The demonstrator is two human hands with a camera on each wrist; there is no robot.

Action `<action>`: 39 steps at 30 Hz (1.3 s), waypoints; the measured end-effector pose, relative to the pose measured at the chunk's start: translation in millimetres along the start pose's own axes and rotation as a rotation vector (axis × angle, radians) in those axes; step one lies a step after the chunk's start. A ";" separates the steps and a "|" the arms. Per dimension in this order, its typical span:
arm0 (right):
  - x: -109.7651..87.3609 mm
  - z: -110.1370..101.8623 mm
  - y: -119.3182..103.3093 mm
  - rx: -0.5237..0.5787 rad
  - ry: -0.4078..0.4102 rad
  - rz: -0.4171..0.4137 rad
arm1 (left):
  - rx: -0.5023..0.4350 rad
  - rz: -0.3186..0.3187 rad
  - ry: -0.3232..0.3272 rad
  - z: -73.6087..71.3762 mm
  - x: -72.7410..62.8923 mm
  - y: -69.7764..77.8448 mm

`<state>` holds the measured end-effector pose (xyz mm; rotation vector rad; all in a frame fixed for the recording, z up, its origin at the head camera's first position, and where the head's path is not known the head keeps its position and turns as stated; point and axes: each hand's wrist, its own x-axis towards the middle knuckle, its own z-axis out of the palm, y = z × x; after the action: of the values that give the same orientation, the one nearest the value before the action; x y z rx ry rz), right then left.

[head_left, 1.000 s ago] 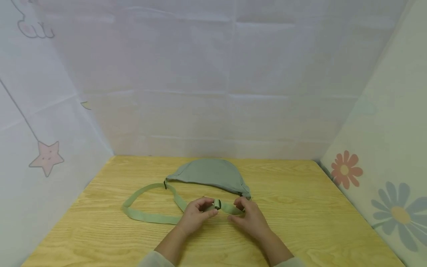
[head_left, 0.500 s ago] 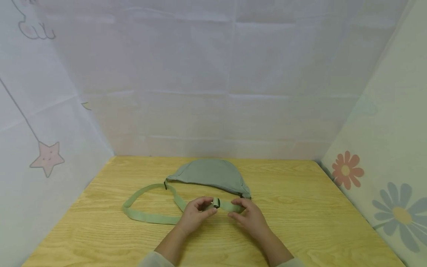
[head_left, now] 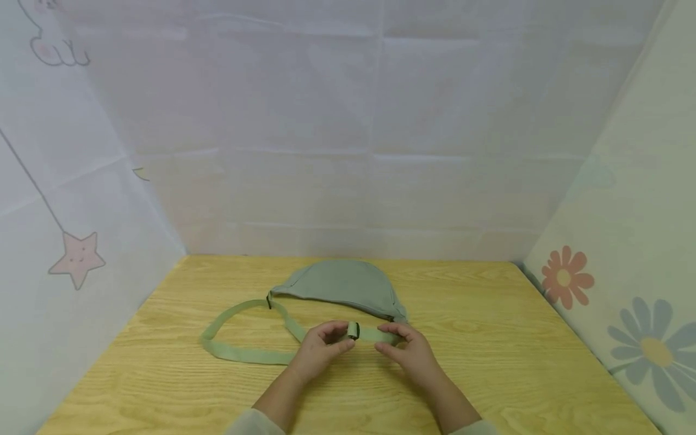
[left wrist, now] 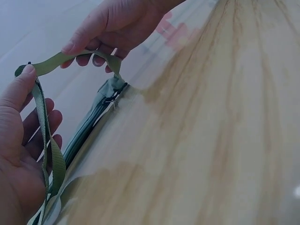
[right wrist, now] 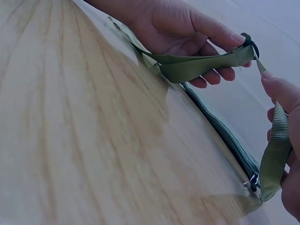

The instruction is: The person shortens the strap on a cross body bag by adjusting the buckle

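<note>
A grey-green waist bag (head_left: 337,283) lies on the table with its light green strap (head_left: 244,355) looped out to the left. My left hand (head_left: 318,350) pinches the strap at its dark slide buckle (head_left: 356,330) between thumb and fingers. To the right of the buckle, my right hand (head_left: 410,351) pinches the same strap, and a short stretch runs between both hands. In the left wrist view the strap (left wrist: 55,62) bridges the two hands and drops from the right hand towards the bag's end. Doubled webbing (right wrist: 201,65) trails from the buckle across the left palm in the right wrist view.
The wood-grain table (head_left: 489,350) is enclosed by a pale sheet (head_left: 348,133) behind and printed panels at both sides. A pink star (head_left: 77,260) is printed on the left, a red flower (head_left: 567,278) on the right.
The right hand has shifted slightly and the strap between the hands lies straighter. The left hand has moved very little, still pinching at the buckle. The bag stays in place.
</note>
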<state>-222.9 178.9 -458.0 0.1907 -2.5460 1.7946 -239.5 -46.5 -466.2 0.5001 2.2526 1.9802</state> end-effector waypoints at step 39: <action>-4.6 -14.1 10.7 -0.380 0.088 -0.251 | -0.052 0.033 -0.143 27.6 10.3 1.7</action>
<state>-220.2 196.1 -463.6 0.3894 -2.6000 1.1844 -241.0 -16.9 -467.2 0.6552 2.1155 1.9455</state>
